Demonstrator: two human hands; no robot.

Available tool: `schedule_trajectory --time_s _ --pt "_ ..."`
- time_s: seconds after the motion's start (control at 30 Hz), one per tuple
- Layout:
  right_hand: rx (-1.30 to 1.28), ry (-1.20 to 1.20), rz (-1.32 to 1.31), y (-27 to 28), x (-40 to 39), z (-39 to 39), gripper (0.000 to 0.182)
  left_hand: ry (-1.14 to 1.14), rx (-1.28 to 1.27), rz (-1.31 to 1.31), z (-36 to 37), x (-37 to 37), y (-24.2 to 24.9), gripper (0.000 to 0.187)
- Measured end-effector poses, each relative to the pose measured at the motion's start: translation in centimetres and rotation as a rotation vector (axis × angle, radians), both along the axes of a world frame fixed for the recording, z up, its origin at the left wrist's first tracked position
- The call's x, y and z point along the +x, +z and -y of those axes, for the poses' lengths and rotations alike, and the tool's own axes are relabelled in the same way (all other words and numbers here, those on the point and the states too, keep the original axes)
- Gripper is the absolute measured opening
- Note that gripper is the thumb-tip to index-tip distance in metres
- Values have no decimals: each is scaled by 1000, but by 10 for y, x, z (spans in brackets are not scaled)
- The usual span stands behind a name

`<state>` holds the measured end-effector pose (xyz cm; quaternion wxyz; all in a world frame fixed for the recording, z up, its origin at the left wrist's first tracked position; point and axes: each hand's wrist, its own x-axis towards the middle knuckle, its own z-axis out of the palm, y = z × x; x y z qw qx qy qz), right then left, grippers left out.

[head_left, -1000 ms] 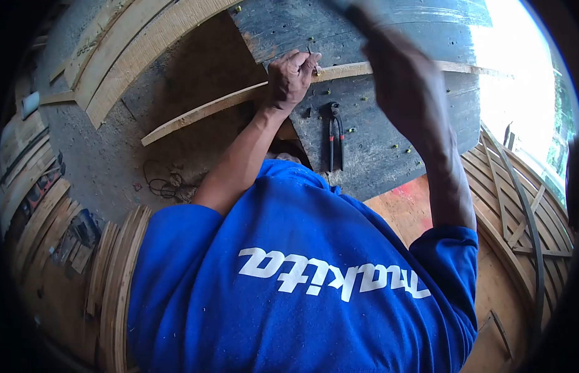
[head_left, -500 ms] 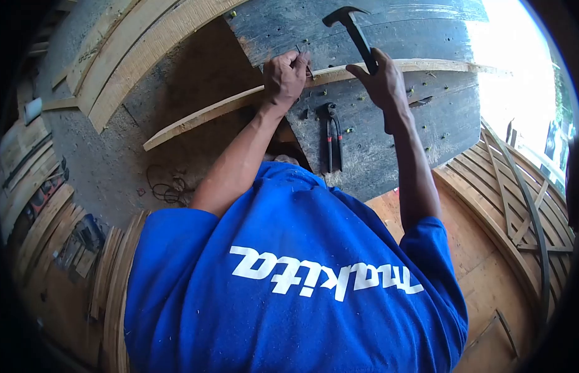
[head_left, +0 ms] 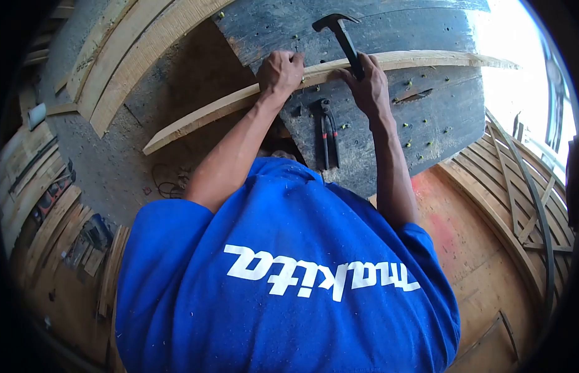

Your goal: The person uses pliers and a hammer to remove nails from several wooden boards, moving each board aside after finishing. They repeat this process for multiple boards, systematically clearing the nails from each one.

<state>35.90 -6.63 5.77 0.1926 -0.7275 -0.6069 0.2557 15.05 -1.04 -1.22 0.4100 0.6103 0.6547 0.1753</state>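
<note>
My left hand (head_left: 281,73) is closed at the near side of a long curved wooden strip (head_left: 208,115). A thin, nail-like piece (head_left: 296,47) shows just past its fingertips; the grip itself is partly hidden. In my right hand (head_left: 369,87) is a dark claw hammer (head_left: 345,45), gripped by the handle with its head pointing away from me, above the strip. The strip crosses a dark, worn board (head_left: 389,133). Pincers with red-marked handles (head_left: 330,137) lie on that board between my forearms.
Several small nails or pegs stand in the dark board around a split hole (head_left: 414,96). Curved planks (head_left: 131,65) lie at upper left. A slatted curved wooden frame (head_left: 507,186) is at right. More timber offcuts (head_left: 53,224) are stacked at left, near a coiled cord (head_left: 168,183).
My right hand and the hammer have moved left and slightly toward me, closer to my left hand. My left hand has shifted slightly left and stays closed.
</note>
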Motion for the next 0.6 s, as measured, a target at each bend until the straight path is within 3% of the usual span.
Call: schedule_trajectory --time_s 0.1,0.2,0.3,0.4,0.53,0.6 --pt "36 -38 -42 -5 -3 4 54 -42 -6 3 3 -3 11 40" --pt "92 -45 -37 -9 -3 -3 52 81 93 403 -2 -12 5 37" --pt "65 -24 -41 -9 -2 -7 50 14 309 367 0 -21 4 40" --pt "40 4 -22 -9 0 -4 50 -19 273 289 16 -26 29 40" --pt "76 29 4 -8 2 -2 55 28 299 263 28 -22 20 41" --pt "48 40 24 -4 3 -4 56 64 475 340 31 -17 14 42"
